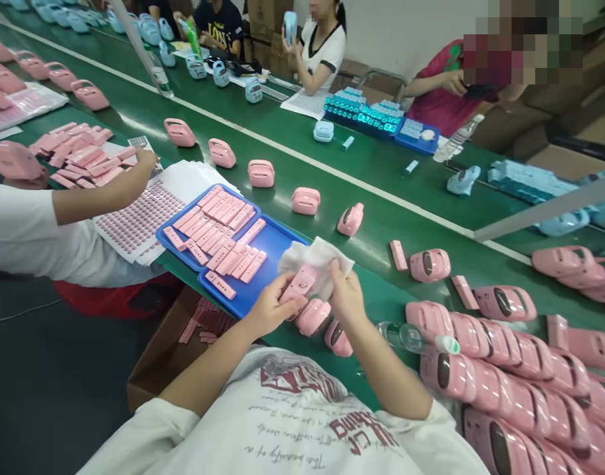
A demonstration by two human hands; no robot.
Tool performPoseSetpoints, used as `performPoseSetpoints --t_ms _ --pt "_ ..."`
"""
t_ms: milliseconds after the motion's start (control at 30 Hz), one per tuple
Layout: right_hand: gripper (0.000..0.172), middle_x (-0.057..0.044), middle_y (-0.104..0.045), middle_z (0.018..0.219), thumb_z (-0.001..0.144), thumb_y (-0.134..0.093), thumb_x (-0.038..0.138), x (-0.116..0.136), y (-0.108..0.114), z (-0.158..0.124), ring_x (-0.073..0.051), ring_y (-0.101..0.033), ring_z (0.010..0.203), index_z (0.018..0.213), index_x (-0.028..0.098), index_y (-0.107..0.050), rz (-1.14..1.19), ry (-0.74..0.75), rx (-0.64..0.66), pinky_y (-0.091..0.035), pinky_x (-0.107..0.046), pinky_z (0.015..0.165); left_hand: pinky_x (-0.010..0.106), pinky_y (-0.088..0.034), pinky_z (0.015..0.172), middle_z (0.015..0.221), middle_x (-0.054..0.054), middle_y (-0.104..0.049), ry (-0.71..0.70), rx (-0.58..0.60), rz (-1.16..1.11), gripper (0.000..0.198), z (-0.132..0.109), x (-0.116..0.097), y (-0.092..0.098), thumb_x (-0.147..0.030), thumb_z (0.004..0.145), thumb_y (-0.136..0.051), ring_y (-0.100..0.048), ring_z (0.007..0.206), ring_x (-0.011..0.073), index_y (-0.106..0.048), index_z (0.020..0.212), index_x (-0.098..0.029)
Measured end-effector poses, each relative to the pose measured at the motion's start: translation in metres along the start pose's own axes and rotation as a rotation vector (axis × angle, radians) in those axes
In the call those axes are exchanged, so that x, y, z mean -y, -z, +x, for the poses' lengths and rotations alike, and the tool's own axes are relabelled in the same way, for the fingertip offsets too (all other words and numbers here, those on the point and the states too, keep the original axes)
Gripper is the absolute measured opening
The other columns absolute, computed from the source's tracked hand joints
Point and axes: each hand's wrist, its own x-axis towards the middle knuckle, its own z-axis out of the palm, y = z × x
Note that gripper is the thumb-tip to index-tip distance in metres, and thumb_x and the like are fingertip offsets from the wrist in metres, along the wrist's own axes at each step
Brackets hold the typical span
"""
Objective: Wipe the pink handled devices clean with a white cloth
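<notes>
I've got the pink printed casing held in the left hand, just beside the blue tray; right hand pinches the white cloth. Looks like wiping: I'd fold the cloth flat, stroke lightly, and keep a steady hold from underneath.

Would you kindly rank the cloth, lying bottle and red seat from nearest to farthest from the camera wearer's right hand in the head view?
1. Cloth: held by the right hand.
2. Lying bottle: right of that hand.
3. Red seat: far left.
</notes>
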Motion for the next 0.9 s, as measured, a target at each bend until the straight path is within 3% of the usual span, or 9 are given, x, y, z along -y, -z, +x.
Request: performPoseSetpoints --t_ms 133,233,333,400,500,600,733,833,900 --pt "0.044 -0.008 -0.072 0.111 0.091 -0.044 0.055 0.006 -0.004 -0.040 -0.025 -0.062 0.115 0.110 0.024 -0.070 -0.082 0.292 0.111 -0.045 -0.044 0.104 0.027 -0.051 0.075 0.103 0.008 -0.068 0.004 -0.016 0.084 0.050 -0.008 -0.007 -0.015 -0.032 0.073 -0.075 -0.063 0.095 0.0226 -0.062 0.119 -0.017" --pt "0.039 -0.006 -0.069 0.120 0.094 -0.044 0.048 0.004 0.010 -0.049 -0.024 -0.060 0.119 0.115 0.026 -0.069 -0.094 0.385 0.122 -0.044 -0.042 0.106 0.023 -0.048 0.059 0.087 0.004 -0.067 0.114 0.028 0.022 0.050 -0.013 -0.014 -0.021 -0.033 0.069 -0.078 -0.062 0.071 0.0160 -0.063 0.114 -0.016" --pt "0.037 -0.007 -0.072 0.113 0.088 -0.053 0.052 -0.003 0.034 -0.054 -0.026 -0.065 0.111 0.104 0.025 -0.074 -0.106 0.308 0.117 -0.049 -0.043 0.100 0.020 -0.041 0.046 0.069 -0.001 -0.061 0.205 0.042 -0.116 0.042 -0.015 -0.018 -0.024 -0.042 0.071 -0.076 -0.051 0.049 0.0085 -0.063 0.098 -0.014" --pt "0.040 -0.008 -0.074 0.105 0.084 -0.057 0.056 -0.010 0.053 -0.056 -0.026 -0.069 0.102 0.097 0.023 -0.074 -0.021 0.165 -0.082 -0.053 -0.042 0.094 0.021 -0.042 0.045 0.068 0.000 -0.060 0.228 0.025 -0.244 0.039 -0.014 -0.019 -0.025 -0.048 0.075 -0.070 -0.052 0.048 0.0084 -0.061 0.091 -0.013" --pt "0.046 -0.007 -0.074 0.101 0.081 -0.058 0.059 -0.015 0.071 -0.058 -0.023 -0.069 0.101 0.104 0.021 -0.069 0.215 0.026 -0.565 -0.056 -0.040 0.090 0.024 -0.048 0.052 0.077 0.003 -0.064 0.276 0.084 -0.422 0.037 -0.010 -0.021 -0.027 -0.044 0.077 -0.066 -0.060 0.059 0.0124 -0.060 0.096 -0.013" --pt "0.050 -0.008 -0.072 0.106 0.084 -0.055 0.059 -0.010 0.067 -0.060 -0.023 -0.067 0.106 0.115 0.020 -0.062 0.282 0.052 -0.697 -0.055 -0.043 0.091 0.026 -0.052 0.061 0.084 0.004 -0.067 0.316 0.226 -0.495 0.040 -0.008 -0.020 -0.033 -0.032 0.076 -0.068 -0.063 0.067 0.0139 -0.059 0.112 -0.016" --pt "0.049 -0.012 -0.067 0.121 0.092 -0.042 0.056 -0.001 0.035 -0.068 -0.027 -0.058 0.123 0.119 0.020 -0.062 -0.095 0.294 -0.372 -0.047 -0.048 0.103 0.027 -0.052 0.064 0.091 0.005 -0.069 0.349 0.289 -0.521 0.045 -0.006 -0.015 -0.045 -0.035 0.079 -0.068 -0.065 0.073 0.0154 -0.059 0.120 -0.019" --pt "0.042 -0.010 -0.062 0.132 0.094 -0.042 0.045 -0.003 0.015 -0.077 -0.026 -0.044 0.136 0.122 0.022 -0.062 -0.474 0.627 0.010 -0.029 -0.050 0.116 0.029 -0.052 0.070 0.090 0.008 -0.070 0.383 0.241 -0.575 0.051 -0.003 -0.013 -0.048 -0.056 0.084 -0.057 -0.067 0.081 0.0190 -0.063 0.112 -0.014" --pt "0.040 -0.011 -0.065 0.127 0.095 -0.039 0.039 -0.010 0.011 -0.088 -0.024 -0.049 0.132 0.124 0.022 -0.061 -0.546 0.785 0.202 -0.027 -0.051 0.116 0.030 -0.054 0.070 0.084 0.009 -0.070 0.456 0.210 -0.637 0.065 0.000 -0.013 -0.046 -0.070 0.081 -0.050 -0.067 0.078 0.0197 -0.065 0.103 -0.011"
